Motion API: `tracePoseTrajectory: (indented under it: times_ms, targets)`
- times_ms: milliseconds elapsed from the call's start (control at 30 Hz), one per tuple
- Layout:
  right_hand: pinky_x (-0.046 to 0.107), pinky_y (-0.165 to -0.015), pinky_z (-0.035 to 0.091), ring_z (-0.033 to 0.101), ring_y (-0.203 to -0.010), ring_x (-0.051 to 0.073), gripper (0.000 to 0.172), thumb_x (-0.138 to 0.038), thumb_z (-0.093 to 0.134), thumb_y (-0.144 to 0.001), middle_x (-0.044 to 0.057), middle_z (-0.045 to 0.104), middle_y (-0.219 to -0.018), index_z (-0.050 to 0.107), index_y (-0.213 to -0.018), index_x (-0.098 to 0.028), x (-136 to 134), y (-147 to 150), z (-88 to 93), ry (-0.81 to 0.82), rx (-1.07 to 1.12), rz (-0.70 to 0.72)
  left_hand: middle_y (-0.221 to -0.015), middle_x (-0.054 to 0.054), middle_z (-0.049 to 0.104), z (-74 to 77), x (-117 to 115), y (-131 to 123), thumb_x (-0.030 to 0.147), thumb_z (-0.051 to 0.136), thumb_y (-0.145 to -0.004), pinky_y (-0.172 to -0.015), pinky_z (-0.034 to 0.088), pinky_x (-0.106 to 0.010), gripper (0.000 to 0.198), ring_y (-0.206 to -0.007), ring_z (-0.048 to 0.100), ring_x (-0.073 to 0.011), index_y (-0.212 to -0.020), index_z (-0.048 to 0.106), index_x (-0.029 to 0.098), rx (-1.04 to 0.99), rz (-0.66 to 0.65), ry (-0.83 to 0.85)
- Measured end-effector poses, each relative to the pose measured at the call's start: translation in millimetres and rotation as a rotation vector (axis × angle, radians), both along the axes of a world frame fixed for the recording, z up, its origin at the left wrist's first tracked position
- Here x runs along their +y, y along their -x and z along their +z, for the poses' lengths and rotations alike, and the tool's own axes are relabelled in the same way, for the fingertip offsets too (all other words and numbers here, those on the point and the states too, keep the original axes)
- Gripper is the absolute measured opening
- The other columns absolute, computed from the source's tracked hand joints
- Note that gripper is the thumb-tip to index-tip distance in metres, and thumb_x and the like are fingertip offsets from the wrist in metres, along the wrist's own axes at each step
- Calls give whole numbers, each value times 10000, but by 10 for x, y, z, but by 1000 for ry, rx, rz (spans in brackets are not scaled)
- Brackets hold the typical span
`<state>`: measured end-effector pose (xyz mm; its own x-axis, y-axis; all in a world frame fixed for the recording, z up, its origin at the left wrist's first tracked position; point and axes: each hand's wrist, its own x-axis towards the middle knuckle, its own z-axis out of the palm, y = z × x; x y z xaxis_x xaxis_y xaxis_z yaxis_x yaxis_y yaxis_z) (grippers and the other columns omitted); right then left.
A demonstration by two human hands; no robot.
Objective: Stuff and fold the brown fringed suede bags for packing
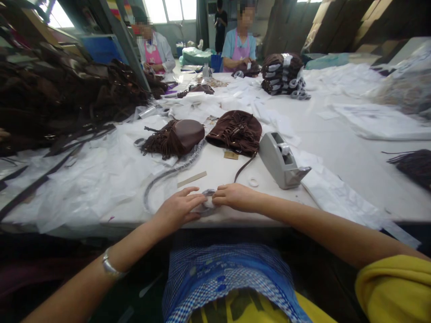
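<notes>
Near the front edge of the table, my left hand (180, 207) and my right hand (233, 197) meet at a small curled section of a plastic-wrapped bag strap (168, 171). Fingers of both hands are closed on it, and they partly hide it. The strap curves back to a dark brown fringed bag (183, 137) lying on its side. Beside that lies a second brown fringed bag (235, 130), its thin bare strap (243, 167) running toward my right hand. A grey tape dispenser (281, 161) stands right of the bags.
A flat grey strip (191, 179), a small brown tag (230, 155) and a white ring (253, 181) lie nearby. White plastic sheets (84, 179) cover the left. Brown bags (84, 94) are heaped farther left. Two people in pink aprons work across the table by a bundled stack (282, 74).
</notes>
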<state>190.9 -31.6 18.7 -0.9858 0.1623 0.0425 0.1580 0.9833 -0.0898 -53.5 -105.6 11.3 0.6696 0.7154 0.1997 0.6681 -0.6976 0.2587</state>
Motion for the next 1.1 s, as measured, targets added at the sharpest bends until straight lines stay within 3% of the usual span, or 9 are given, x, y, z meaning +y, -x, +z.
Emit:
tracePoseTrajectory:
  times_ms: [133, 333, 400, 500, 600, 733, 867, 1033, 1100]
  targets:
    - [296, -792, 473, 585, -954, 190, 208, -132, 519, -968, 74, 709, -1070, 675, -1103, -159, 84, -2, 51, 19, -10, 37, -944, -24, 712, 11, 52, -21, 183, 644, -875, -806, 526, -285, 234, -934, 644, -184, -1103, 642, 237, 11, 67, -13]
    - [302, -743, 462, 593, -845, 194, 222, -226, 630, -924, 82, 709, -937, 679, -1126, -146, -192, 63, 0, 43, 66, -217, -833, 3, 721, 15, -71, -294, 246, 775, -762, -744, 523, -297, 206, -834, 652, -195, -915, 640, 216, -110, 328, 144]
    - [290, -746, 456, 589, -856, 184, 159, -186, 590, -944, 65, 711, -943, 698, -1058, -164, -189, 41, -14, 52, 62, -150, -928, -16, 728, 24, -76, -272, 254, 781, -763, -789, 531, -305, 254, -905, 649, -202, -975, 646, 217, -119, 277, 157]
    - [290, -778, 458, 579, -910, 181, 187, -149, 527, -968, 55, 712, -1023, 702, -1026, -174, -48, -30, 6, 52, 36, 57, -1179, -52, 697, 46, 8, -140, 273, 756, -799, -936, 506, -355, 378, -1137, 580, -236, -1153, 631, 231, -62, 53, 53]
    - [294, -789, 463, 578, -911, 173, 209, -144, 504, -978, 54, 709, -1076, 696, -1050, -183, 83, -79, 44, 42, 14, 163, -1118, -53, 718, 65, 108, -48, 271, 692, -857, -936, 501, -356, 265, -1115, 587, -231, -1118, 661, 233, 29, -89, -40]
    - [309, -777, 470, 590, -916, 188, 214, -199, 611, -933, 66, 705, -1110, 677, -1135, -180, -14, -46, 32, 31, 37, -9, -866, -18, 718, 43, 92, -132, 273, 655, -879, -729, 515, -269, 183, -826, 652, -171, -1058, 667, 238, 28, 48, -50]
    - [298, -745, 468, 611, -921, 199, 211, -222, 630, -922, 56, 707, -1088, 696, -1118, -179, -191, 12, -41, 45, 47, -191, -829, 13, 721, -1, -34, -250, 297, 727, -821, -692, 514, -261, 227, -781, 662, -167, -1018, 632, 235, -75, 216, 36]
    - [300, -804, 467, 609, -944, 189, 211, -148, 546, -956, 41, 705, -1090, 712, -1079, -185, -15, -43, -48, 45, 15, -1, -1160, -63, 701, 31, -75, -121, 283, 713, -845, -904, 522, -351, 363, -1088, 623, -236, -1181, 593, 212, -7, 45, -8]
    - [305, -815, 467, 606, -937, 183, 227, -134, 531, -959, 43, 700, -1134, 705, -1095, -188, 75, -72, -16, 31, 3, 47, -1131, -58, 708, 46, -59, -58, 260, 664, -883, -940, 508, -376, 284, -1111, 604, -242, -1159, 613, 214, 27, -15, -62]
